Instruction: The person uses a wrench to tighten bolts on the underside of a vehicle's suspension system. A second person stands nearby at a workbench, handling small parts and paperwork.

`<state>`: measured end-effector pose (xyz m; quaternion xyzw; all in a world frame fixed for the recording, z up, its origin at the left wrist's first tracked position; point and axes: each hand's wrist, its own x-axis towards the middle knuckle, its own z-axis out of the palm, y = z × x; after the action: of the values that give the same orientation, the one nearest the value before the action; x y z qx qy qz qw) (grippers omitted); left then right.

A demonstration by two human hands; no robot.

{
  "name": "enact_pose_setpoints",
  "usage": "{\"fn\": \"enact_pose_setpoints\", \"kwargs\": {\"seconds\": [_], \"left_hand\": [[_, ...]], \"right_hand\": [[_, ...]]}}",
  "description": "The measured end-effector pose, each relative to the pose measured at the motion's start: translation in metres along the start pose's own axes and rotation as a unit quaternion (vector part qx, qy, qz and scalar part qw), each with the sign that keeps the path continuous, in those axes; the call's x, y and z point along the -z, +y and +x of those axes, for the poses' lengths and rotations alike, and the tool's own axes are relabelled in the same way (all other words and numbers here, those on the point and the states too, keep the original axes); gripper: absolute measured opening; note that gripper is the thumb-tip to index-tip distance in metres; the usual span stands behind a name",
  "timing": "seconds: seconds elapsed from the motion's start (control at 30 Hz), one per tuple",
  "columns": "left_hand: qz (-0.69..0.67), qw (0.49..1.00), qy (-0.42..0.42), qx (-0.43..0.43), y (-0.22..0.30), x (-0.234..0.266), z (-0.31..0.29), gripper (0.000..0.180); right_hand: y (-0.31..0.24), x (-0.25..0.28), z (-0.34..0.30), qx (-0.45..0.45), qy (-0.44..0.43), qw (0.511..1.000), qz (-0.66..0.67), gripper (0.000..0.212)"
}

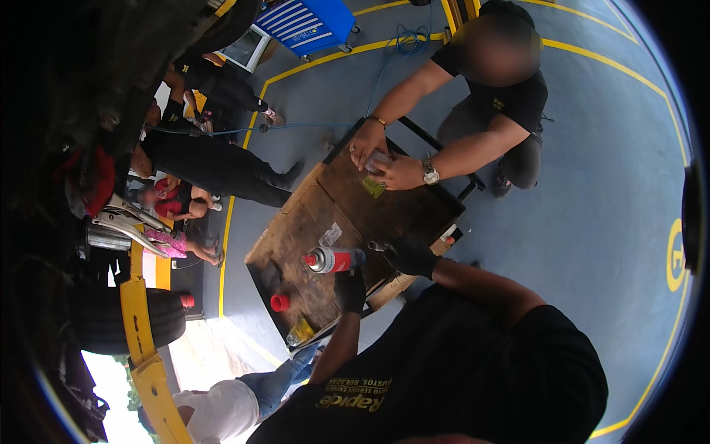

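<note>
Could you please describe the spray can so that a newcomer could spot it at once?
Find the dark-framed wooden tabletop at the centre. Over its lower half, the gloved left hand holds the spray can. Its silvery top and red band set it apart from the short, all-red cap nearby.

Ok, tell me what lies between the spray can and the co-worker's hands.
In the head view: a white slip on the wooden board, nearer the spray can, and a yellow-green item close by the co-worker's hands.
</note>
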<state>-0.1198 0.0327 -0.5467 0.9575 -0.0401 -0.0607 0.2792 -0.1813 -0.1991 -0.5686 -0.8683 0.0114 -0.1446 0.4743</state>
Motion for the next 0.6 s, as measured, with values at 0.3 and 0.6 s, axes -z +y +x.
{"fn": "enact_pose_setpoints", "kwargs": {"seconds": [0.3,0.6], "left_hand": [[-0.013,0.999,-0.025,0.022,-0.051,-0.012,0.003,0.039],[0.007,0.945,0.232,-0.228,-0.041,0.142,0.047,0.031]], "right_hand": [[0.003,-0.009,-0.006,-0.019,0.014,1.000,0.009,0.030],[-0.005,0.004,-0.003,-0.068,0.031,0.992,0.100,0.020]]}}
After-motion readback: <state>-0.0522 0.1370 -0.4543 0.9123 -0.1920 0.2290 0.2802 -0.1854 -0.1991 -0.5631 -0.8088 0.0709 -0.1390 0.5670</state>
